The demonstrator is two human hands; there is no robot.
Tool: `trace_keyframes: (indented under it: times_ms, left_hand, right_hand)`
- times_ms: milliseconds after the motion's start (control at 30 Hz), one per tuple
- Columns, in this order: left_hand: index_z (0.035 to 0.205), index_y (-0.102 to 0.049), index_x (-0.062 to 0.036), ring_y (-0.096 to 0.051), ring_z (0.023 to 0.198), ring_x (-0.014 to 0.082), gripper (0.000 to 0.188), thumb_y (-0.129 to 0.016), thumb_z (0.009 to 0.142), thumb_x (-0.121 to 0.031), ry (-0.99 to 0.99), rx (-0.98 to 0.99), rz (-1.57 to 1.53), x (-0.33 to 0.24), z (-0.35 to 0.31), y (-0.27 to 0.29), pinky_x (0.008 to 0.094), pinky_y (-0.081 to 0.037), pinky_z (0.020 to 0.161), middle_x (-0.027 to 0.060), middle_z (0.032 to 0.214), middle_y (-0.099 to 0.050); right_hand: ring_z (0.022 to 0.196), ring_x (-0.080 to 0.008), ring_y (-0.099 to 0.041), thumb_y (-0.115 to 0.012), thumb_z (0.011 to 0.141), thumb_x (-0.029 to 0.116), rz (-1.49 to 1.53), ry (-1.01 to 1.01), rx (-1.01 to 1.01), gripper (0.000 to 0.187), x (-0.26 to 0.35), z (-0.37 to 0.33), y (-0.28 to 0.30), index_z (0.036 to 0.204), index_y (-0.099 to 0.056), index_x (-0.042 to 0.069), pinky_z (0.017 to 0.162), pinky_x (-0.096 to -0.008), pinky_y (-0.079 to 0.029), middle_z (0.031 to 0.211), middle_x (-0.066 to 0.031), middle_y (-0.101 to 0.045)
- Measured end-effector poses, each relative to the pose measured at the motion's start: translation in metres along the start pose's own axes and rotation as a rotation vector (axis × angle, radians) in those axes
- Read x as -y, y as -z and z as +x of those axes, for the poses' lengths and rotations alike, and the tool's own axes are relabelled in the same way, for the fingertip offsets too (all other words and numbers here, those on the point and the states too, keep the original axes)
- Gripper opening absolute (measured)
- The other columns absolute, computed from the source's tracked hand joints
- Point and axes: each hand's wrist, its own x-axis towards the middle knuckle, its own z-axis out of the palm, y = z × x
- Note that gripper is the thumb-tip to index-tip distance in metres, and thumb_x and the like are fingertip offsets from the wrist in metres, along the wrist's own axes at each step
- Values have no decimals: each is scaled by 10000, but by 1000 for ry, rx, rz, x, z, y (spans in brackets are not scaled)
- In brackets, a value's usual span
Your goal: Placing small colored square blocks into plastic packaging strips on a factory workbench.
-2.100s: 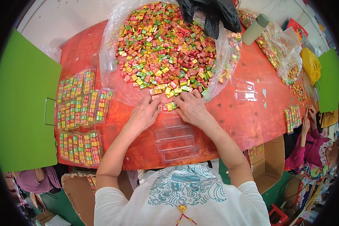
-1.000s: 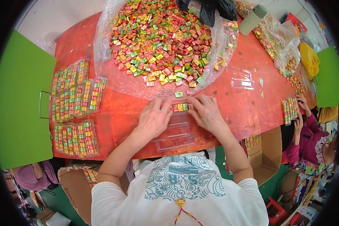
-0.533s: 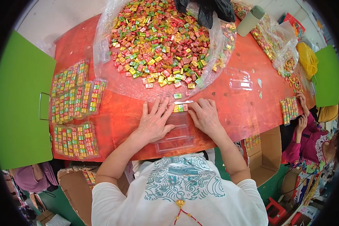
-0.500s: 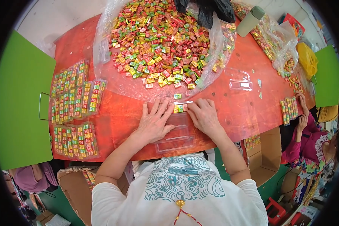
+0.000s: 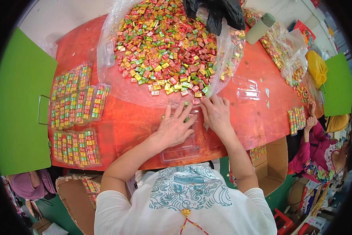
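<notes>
My left hand [image 5: 176, 127] lies with its fingers spread over a clear plastic tray [image 5: 180, 156] in front of me. A small green foil-wrapped piece [image 5: 186, 103] shows by its fingertips, and other coloured pieces are partly covered by that hand. Just right of the tray, my right hand [image 5: 218, 114] is closed with bent fingers. Its thumb and fingertips meet near the front edge of the clear plastic sheet [image 5: 133, 96]; what they hold is hidden. Beyond both hands, a large heap of small wrapped blocks [image 5: 164, 47] in red, yellow and green covers the sheet.
Filled trays [image 5: 76, 147] lie at the left. An empty clear tray [image 5: 247, 89] rests right of the heap. A bottle [image 5: 261, 28] and black bag [image 5: 223, 15] stand farther back. At right, a co-worker's hands [image 5: 310, 119] hold a filled tray [image 5: 297, 119]. Cardboard boxes [image 5: 276, 162] sit below the table.
My right hand has moved up and slightly right, away from the row of pieces. My left hand has shifted right and now covers much of that row.
</notes>
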Motion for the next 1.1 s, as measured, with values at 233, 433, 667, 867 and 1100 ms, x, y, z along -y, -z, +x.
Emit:
trace_keyframes:
  times_ms: [233,433,667,867,1100]
  left_hand:
    - [1399,-565,-126,-269,1490,431,595,-721,869,-349,45,-3,-46,2,-3,-3,708,-240,1115,214,1577,-357]
    - [1398,-557,-139,-271,1488,427,594,-730,863,-330,53,-12,-65,-1,-4,-3,706,-263,1104,210,1576,-351]
    - [1395,-562,-139,-271,1492,416,601,-738,856,-338,77,8,-38,-1,-7,-1,721,-263,1088,199,1577,-353]
    - [1396,-565,-142,-275,1491,413,599,-735,858,-343,74,-12,-25,-1,-9,-4,722,-238,1097,190,1573,-368]
    - [1396,-566,-148,-285,1487,414,590,-729,860,-334,80,-15,-45,-2,-9,-4,719,-231,1097,176,1567,-380]
  right_hand:
    - [907,-244,-596,-718,869,203,-69,6,59,116,5,15,1,928,-689,108,883,-418,-400,903,-68,-596]
    - [924,-259,-595,-721,844,196,-64,79,99,138,5,30,-4,932,-677,99,893,-425,-403,918,-79,-589]
    - [927,-273,-609,-682,848,138,16,182,82,80,6,15,0,860,-662,62,891,-434,-412,950,-106,-603]
    - [965,-272,-601,-688,880,136,169,193,108,125,7,0,7,986,-666,75,912,-419,-406,1000,-96,-617]
    - [936,-280,-611,-696,868,148,126,54,86,106,12,13,5,943,-669,78,862,-417,-420,971,-87,-615]
